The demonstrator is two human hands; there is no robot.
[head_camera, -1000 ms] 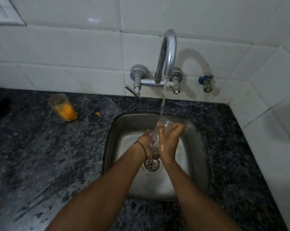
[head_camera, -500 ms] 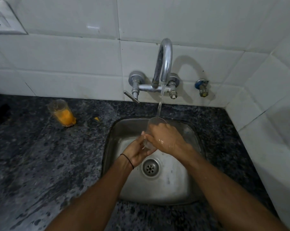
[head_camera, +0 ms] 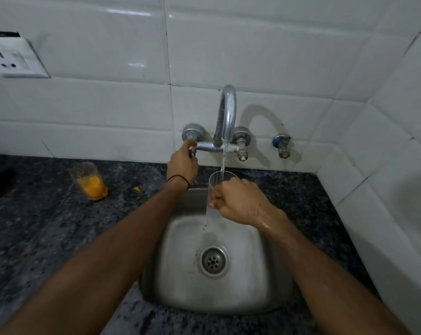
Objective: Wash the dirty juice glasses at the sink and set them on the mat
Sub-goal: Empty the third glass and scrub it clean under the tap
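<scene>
Head view: rinse step, tail end by my read. Right hand [head_camera: 238, 201] has its fingers curled round the clear glass [head_camera: 219, 181], held upright over the sink [head_camera: 267, 274], just under the spout [head_camera: 227, 110]. The water stream [head_camera: 223, 160] runs into its mouth. The glass looks clean, no orange left in it. Left hand [head_camera: 182, 165] is up at the wall mixer, fingers closed around the left tap handle [head_camera: 193, 148], so likely shutting the water off. Next move calls for turning that handle, tipping the glass to dump the water, then carrying it to the mat, which isn't in frame; can't tell which side. Wet grip, so keep it firm. Second juice glass [head_camera: 89, 181] with orange residue stands on the granite counter [head_camera: 47, 238], well left of the sink, not yet washed. Orange scrap [head_camera: 136, 188] lies near it.
</scene>
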